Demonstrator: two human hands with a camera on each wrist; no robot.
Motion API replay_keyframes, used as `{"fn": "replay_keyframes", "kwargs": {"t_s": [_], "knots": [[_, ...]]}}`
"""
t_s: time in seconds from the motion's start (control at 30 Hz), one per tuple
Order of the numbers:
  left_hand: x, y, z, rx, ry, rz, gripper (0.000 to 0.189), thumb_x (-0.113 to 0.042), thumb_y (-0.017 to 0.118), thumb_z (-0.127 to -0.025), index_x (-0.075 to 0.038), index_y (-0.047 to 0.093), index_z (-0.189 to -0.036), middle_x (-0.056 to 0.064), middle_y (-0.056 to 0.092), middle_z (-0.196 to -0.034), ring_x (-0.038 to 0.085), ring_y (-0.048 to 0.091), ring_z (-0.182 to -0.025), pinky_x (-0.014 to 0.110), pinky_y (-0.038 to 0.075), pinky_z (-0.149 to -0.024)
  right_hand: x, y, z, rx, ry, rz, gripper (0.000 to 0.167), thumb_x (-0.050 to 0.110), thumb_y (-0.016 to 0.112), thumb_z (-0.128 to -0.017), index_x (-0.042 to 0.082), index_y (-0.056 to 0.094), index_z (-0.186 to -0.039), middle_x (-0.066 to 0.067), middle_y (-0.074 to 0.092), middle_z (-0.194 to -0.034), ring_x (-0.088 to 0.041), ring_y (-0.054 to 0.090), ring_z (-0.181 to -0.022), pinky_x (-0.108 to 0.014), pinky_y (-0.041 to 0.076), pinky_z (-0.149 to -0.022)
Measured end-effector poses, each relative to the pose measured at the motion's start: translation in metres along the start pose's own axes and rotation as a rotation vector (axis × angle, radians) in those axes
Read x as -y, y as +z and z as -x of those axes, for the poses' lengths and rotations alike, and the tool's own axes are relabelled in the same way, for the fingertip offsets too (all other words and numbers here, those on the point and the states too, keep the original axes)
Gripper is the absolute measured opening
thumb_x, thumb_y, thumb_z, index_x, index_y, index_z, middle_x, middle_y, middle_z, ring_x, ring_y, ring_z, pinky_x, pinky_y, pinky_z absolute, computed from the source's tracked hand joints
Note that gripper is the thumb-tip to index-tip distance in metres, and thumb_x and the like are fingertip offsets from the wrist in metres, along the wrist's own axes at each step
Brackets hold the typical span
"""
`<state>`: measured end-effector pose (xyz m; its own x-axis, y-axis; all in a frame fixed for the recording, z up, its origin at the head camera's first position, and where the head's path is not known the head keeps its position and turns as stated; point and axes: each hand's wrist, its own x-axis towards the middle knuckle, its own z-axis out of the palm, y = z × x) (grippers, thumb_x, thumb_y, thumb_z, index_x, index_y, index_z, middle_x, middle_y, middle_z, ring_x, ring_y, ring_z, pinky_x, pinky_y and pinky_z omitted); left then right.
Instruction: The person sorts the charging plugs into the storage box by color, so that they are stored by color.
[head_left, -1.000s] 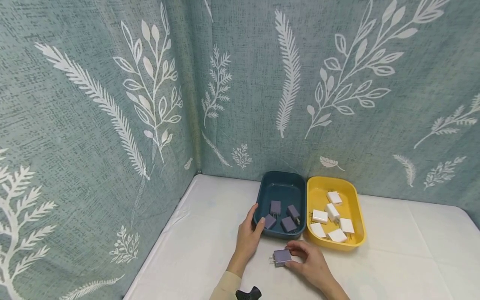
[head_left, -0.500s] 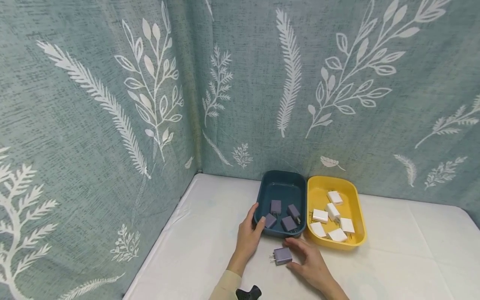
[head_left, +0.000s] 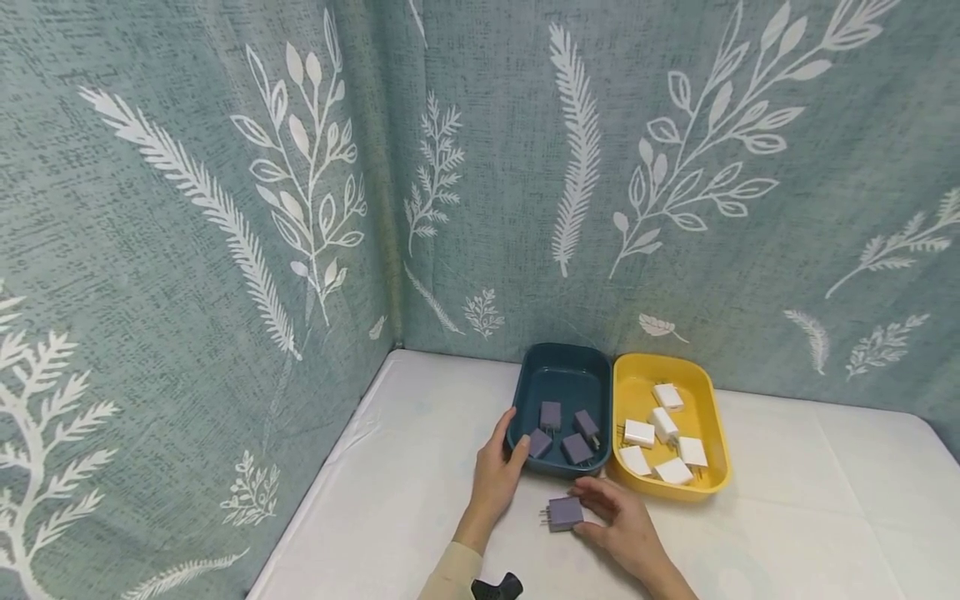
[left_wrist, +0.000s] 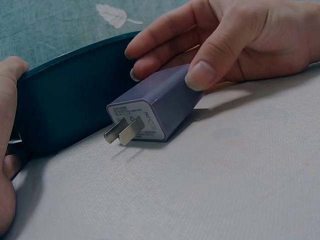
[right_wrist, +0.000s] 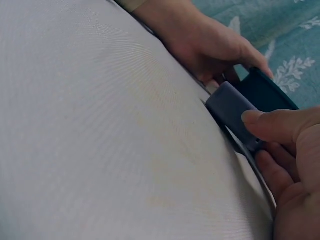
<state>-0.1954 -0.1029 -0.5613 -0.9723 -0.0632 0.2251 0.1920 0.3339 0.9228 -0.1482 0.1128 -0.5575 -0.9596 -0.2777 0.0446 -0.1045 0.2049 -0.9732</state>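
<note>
A purple plug charger [head_left: 565,513] with two metal prongs is low over the white cloth, in front of the dark blue tray [head_left: 564,354]. My right hand [head_left: 624,533] pinches its end opposite the prongs. In the left wrist view the thumb of that right hand [left_wrist: 240,45] presses a near corner of the charger [left_wrist: 155,100], with fingers behind it. On the tray's front left corner, my left hand [head_left: 495,477] grips the rim. Several purple chargers [head_left: 577,448] lie inside the tray. The right wrist view shows the left hand [right_wrist: 215,47] around the tray's side [right_wrist: 270,90].
A yellow tray [head_left: 712,433] holding several white plug chargers [head_left: 673,471] stands against the blue tray's right side. White cloth [head_left: 810,500] covers the table. A patterned teal curtain [head_left: 480,167] hangs behind and at the left. A small black object [head_left: 497,587] shows at the bottom edge.
The right thumb and fingers opened a little around the purple charger half a second ago and now close on it again. The charger has turned slightly. The left hand and trays stay put.
</note>
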Motion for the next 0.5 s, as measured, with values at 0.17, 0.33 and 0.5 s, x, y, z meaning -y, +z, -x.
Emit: {"fn": "replay_keyframes", "kwargs": {"t_s": [0.17, 0.33, 0.5], "knots": [[-0.0003, -0.0002, 0.0001, 0.000, 0.006, 0.004, 0.055, -0.036, 0.054, -0.099, -0.021, 0.039, -0.150, 0.006, 0.045, -0.151, 0.022, 0.045, -0.139, 0.044, 0.038, -0.114, 0.0009, -0.0008, 0.0001, -0.017, 0.029, -0.082, 0.063, -0.014, 0.078, -0.066, -0.006, 0.058, -0.125, -0.026, 0.062, -0.122, -0.005, 0.066, -0.106, -0.026, 0.054, -0.094], [-0.0002, -0.0003, 0.0004, -0.002, 0.012, 0.008, 0.054, -0.035, 0.054, -0.099, -0.021, 0.039, -0.149, 0.006, 0.046, -0.151, 0.022, 0.046, -0.138, 0.044, 0.039, -0.113, 0.0027, -0.0012, 0.0010, -0.011, 0.071, -0.155, 0.064, -0.013, 0.078, -0.068, -0.009, 0.055, -0.128, -0.028, 0.059, -0.126, -0.002, 0.065, -0.105, -0.025, 0.054, -0.094], [0.0016, 0.0001, 0.0003, -0.003, 0.020, 0.007, 0.054, -0.036, 0.054, -0.099, -0.022, 0.039, -0.149, 0.006, 0.046, -0.150, 0.023, 0.047, -0.137, 0.044, 0.039, -0.113, 0.0039, -0.0009, 0.0016, -0.038, 0.124, -0.191, 0.067, -0.014, 0.078, -0.068, -0.007, 0.054, -0.130, -0.027, 0.058, -0.128, -0.003, 0.065, -0.105, -0.024, 0.054, -0.094]]}}
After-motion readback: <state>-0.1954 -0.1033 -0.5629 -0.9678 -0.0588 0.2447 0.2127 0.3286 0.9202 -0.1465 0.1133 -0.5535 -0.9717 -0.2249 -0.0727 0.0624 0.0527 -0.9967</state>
